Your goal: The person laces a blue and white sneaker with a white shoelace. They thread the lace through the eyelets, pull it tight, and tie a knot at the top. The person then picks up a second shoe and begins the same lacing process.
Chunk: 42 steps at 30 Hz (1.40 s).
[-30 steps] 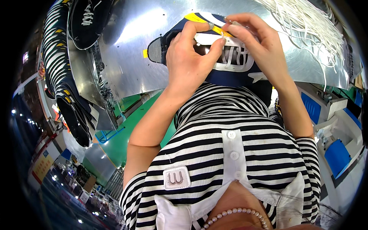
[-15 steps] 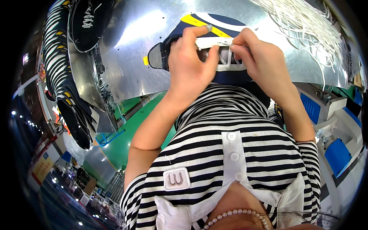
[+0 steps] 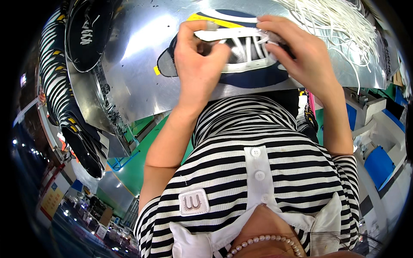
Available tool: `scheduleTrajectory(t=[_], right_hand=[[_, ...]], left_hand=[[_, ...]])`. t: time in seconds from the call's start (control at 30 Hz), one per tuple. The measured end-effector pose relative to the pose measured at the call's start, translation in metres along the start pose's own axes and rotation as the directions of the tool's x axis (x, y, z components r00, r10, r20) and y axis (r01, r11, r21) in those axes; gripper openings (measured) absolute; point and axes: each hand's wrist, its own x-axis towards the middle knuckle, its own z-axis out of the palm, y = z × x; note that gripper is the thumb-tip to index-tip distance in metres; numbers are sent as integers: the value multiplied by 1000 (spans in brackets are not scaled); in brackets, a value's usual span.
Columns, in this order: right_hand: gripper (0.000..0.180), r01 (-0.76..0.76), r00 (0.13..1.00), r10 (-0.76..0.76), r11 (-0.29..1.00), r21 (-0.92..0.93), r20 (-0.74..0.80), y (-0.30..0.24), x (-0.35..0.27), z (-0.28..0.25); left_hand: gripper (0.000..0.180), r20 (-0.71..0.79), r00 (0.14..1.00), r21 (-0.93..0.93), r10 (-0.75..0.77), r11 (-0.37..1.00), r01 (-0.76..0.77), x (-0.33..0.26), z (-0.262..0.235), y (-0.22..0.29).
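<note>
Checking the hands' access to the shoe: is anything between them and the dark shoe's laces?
Nothing visible. The left hand and right hand already rest on the dark shoe, fingers on its white lace.

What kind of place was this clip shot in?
Most likely a shoe factory lacing station. Both hands work a white lace into a navy shoe on a metal worktable, with a heap of loose white laces beside it and stacks of dark shoe uppers to the left.
</note>
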Motion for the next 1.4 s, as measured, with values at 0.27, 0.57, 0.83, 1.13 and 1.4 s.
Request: scheduleTrajectory(t=[0.27, 0.57, 0.83, 1.13, 1.4], right_hand=[[19, -260, 964, 251, 960, -104, -90, -5, -6, 8], [19, -681, 724, 611, 562, 469, 319, -35, -83, -54], [18, -634, 686, 685, 400, 662, 244, -22, -21, 14], [15, -468, 883, 327, 572, 674, 336, -47, -76, 17], [15, -308, 858, 510, 593, 744, -52, -2, -3, 28]], left_hand=[[53, 408, 876, 656, 258, 584, -478, -32, -14, 45], [20, 321, 864, 653, 388, 570, -498, 14, 14, 11], [20, 428, 734, 448, 528, 581, -679, -6, 14, 37], [35, 490, 741, 569, 460, 476, -671, 3, -6, 39], [35, 565, 825, 741, 21, 426, -518, 15, -1, 45]])
